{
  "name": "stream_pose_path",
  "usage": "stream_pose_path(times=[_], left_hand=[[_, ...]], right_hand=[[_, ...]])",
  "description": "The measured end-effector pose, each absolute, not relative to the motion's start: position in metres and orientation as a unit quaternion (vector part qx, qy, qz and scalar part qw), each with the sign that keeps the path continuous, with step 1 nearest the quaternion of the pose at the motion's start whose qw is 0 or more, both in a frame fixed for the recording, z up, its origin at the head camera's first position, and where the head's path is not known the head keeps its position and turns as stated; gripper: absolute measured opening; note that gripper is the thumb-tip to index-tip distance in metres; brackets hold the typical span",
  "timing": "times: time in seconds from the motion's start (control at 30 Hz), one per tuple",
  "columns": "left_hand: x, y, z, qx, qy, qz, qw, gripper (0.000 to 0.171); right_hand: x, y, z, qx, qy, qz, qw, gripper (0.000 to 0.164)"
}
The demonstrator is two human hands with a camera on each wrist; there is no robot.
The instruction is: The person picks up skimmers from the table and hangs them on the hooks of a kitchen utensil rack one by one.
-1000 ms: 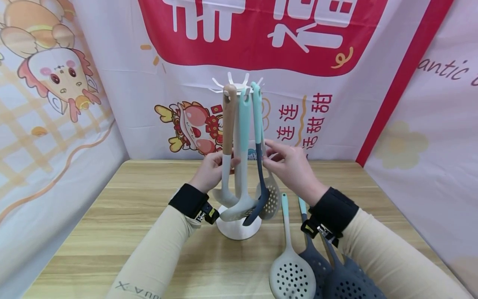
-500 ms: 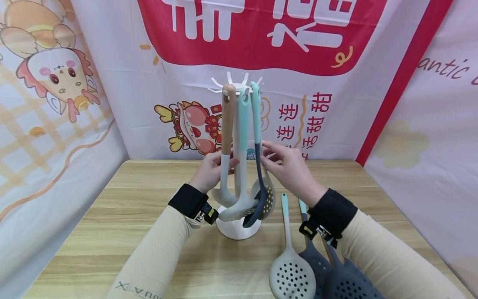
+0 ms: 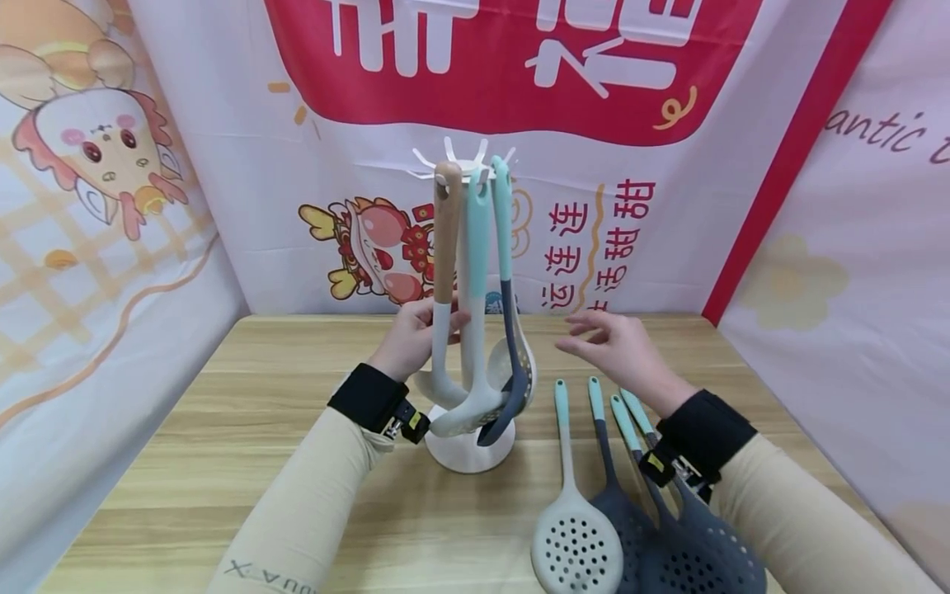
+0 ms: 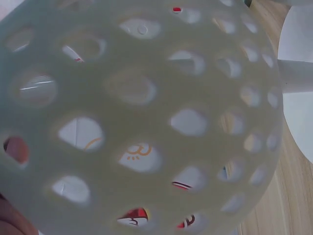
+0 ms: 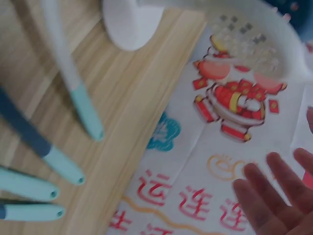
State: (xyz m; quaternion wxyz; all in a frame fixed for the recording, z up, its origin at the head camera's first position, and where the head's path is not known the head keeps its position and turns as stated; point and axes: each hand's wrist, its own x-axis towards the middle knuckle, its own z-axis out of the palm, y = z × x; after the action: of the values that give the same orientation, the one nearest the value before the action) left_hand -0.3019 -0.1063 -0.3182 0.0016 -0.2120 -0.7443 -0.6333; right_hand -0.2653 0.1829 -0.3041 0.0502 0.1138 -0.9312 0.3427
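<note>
A white utensil stand [image 3: 471, 454] holds hanging kitchen tools: a brown-handled ladle [image 3: 445, 239], a mint-handled grey slotted spoon [image 3: 478, 247], a navy spoon [image 3: 509, 322] and, partly hidden behind it, a pale skimmer [image 3: 528, 355]. My left hand [image 3: 408, 338] grips the stand's post behind the ladle, thumb across its front. A perforated head [image 4: 146, 107] fills most of the left wrist view, with the stand's white base [image 4: 298, 115] at its edge. Right of the stand, my right hand [image 3: 612, 346] is held in the air, its fingers [image 5: 266, 196] loosely extended and holding nothing.
On the wooden table [image 3: 223, 462] at front right lie a grey skimmer [image 3: 577, 544] and several navy tools with mint handles [image 3: 597, 398], partly under the right forearm. A printed cloth [image 3: 638, 239] hangs behind the table, with more cloth at both sides.
My right hand has let go of the pale skimmer and moved right, away from the stand. The skimmer has swung left behind the navy spoon. My left hand keeps its grip.
</note>
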Motion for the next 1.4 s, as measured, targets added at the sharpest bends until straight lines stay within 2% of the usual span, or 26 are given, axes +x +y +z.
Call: stream_pose_path(times=[0.23, 0.37, 0.53, 0.67, 0.8, 1.0, 1.23, 1.4], left_hand=[[-0.302, -0.106, -0.319, -0.214, -0.741, -0.636, 0.001, 0.043], [-0.303, -0.106, -0.319, -0.212, -0.741, -0.637, -0.003, 0.042], [-0.303, -0.106, -0.318, -0.208, -0.743, -0.636, 0.001, 0.041], [-0.303, -0.105, -0.318, -0.209, -0.744, -0.635, 0.003, 0.041], [-0.304, -0.106, -0.319, -0.213, -0.743, -0.634, 0.003, 0.042], [-0.304, -0.106, -0.321, -0.214, -0.743, -0.634, 0.002, 0.042], [-0.302, -0.105, -0.32, -0.206, -0.746, -0.634, 0.003, 0.042], [-0.301, -0.104, -0.321, -0.2, -0.747, -0.634, 0.003, 0.045]], right_hand=[[-0.273, 0.222, -0.326, 0.056, -0.965, 0.253, -0.036, 0.066], [-0.274, 0.245, -0.339, 0.03, -0.972, 0.215, -0.087, 0.065], [-0.272, 0.266, -0.353, -0.026, -0.963, 0.2, -0.18, 0.064], [-0.269, 0.274, -0.361, -0.055, -0.952, 0.202, -0.223, 0.064], [-0.269, 0.278, -0.37, -0.071, -0.946, 0.198, -0.246, 0.062], [-0.269, 0.284, -0.382, -0.083, -0.936, 0.209, -0.271, 0.047], [-0.265, 0.285, -0.395, -0.076, -0.937, 0.202, -0.274, 0.024], [-0.265, 0.287, -0.4, -0.074, -0.94, 0.194, -0.272, 0.016]])
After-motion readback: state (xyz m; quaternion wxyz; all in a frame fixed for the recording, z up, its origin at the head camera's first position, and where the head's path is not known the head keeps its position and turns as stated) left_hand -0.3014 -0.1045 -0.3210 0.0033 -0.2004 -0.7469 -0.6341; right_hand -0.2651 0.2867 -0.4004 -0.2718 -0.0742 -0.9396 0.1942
